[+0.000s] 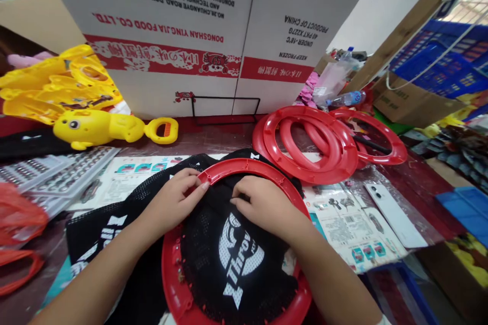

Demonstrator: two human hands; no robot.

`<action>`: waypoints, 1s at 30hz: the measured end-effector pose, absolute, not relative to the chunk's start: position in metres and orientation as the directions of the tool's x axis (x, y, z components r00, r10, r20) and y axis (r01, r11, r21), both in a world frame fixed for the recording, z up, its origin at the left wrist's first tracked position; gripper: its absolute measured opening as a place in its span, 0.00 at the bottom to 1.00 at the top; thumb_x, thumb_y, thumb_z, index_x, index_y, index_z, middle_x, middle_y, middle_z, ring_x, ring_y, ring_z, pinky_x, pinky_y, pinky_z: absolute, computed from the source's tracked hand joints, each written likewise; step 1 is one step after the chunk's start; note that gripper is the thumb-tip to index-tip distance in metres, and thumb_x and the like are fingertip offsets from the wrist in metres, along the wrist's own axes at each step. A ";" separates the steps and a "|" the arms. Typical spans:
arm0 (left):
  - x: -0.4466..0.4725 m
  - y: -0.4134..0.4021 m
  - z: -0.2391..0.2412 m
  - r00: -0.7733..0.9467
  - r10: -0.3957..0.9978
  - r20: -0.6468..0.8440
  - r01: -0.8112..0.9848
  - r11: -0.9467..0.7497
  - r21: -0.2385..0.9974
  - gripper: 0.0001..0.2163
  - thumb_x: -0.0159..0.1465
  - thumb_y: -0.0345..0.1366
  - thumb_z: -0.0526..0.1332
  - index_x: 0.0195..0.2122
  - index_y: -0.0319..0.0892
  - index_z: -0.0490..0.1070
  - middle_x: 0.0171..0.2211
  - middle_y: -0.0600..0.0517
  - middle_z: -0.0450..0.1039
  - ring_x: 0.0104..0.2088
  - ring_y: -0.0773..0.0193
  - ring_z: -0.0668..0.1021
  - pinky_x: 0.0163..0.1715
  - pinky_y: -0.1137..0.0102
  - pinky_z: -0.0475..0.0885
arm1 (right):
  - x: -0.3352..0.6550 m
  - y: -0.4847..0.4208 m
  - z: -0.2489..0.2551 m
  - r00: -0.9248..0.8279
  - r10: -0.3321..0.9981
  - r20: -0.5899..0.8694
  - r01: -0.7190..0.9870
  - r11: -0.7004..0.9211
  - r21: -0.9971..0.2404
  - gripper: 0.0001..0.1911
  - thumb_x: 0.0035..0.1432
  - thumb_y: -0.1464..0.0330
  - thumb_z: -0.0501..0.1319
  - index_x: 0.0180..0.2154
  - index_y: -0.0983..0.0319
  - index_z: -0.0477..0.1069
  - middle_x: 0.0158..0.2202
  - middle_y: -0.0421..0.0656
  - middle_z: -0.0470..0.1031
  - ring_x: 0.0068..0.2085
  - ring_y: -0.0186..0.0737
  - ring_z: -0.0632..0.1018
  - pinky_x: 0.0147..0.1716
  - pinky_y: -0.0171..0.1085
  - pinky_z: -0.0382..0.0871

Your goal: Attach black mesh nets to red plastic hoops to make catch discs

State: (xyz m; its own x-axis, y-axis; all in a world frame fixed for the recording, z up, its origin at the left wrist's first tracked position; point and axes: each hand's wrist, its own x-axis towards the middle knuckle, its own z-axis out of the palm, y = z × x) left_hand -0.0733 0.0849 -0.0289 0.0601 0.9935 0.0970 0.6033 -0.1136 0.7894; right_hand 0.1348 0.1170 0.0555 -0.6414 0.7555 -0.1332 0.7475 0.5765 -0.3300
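A red plastic ring (171, 269) lies in front of me with black mesh fabric (213, 244) stretched over it, a white printed logo (238, 259) showing. My left hand (175, 200) presses its fingertips on the ring's upper left rim, pinching the mesh edge there. My right hand (263, 203) is curled on the mesh near the ring's top, fingers bent and gripping the fabric. More black mesh pieces (99, 228) lie under my left forearm.
A stack of red rings (316, 147) sits at right. Yellow plastic toys (87, 106) lie at left beside trays of button cells (57, 175). A big white carton (213, 25) stands behind. A white phone (392, 213) and printed cards (343, 223) lie at right; blue crates (446, 66) far right.
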 end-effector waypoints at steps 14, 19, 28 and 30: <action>-0.075 0.079 -0.021 0.082 0.991 0.107 0.547 -0.134 0.826 0.09 0.62 0.44 0.58 0.31 0.45 0.67 0.48 0.47 0.68 0.55 0.52 0.70 0.55 0.59 0.66 | 0.129 0.112 0.044 -0.644 0.706 -0.295 0.762 0.557 -0.331 0.16 0.62 0.64 0.59 0.46 0.65 0.77 0.43 0.51 0.79 0.44 0.48 0.79 0.41 0.40 0.68; -0.074 0.080 -0.023 0.032 0.996 0.088 0.474 -0.093 0.876 0.08 0.62 0.44 0.59 0.33 0.45 0.68 0.49 0.47 0.68 0.55 0.52 0.70 0.56 0.58 0.64 | 0.128 0.115 0.040 -0.622 0.728 -0.289 0.774 0.516 -0.368 0.13 0.57 0.73 0.61 0.44 0.63 0.77 0.40 0.46 0.81 0.39 0.41 0.79 0.38 0.35 0.66; -0.074 0.082 -0.028 0.024 0.999 -0.029 0.180 0.024 0.983 0.08 0.60 0.39 0.62 0.39 0.46 0.69 0.59 0.47 0.64 0.59 0.53 0.67 0.58 0.59 0.62 | 0.137 0.119 0.054 -0.594 0.778 -0.203 0.753 0.450 -0.479 0.12 0.57 0.76 0.57 0.39 0.64 0.77 0.41 0.46 0.79 0.41 0.39 0.77 0.43 0.37 0.66; -0.075 0.082 -0.027 0.044 0.998 -0.050 0.191 0.041 0.981 0.08 0.60 0.39 0.61 0.39 0.45 0.69 0.58 0.47 0.65 0.59 0.53 0.68 0.57 0.59 0.62 | 0.142 0.123 0.057 -0.592 0.786 -0.178 0.732 0.433 -0.526 0.11 0.56 0.78 0.56 0.36 0.63 0.76 0.40 0.45 0.78 0.41 0.38 0.76 0.44 0.38 0.65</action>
State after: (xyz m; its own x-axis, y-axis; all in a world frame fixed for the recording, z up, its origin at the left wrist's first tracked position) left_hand -0.0750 0.0821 -0.0273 0.0437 0.9978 -0.0502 0.1913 0.0409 0.9807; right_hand 0.1421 0.1225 0.0574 -0.5924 0.7856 -0.1783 0.7320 0.4325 -0.5264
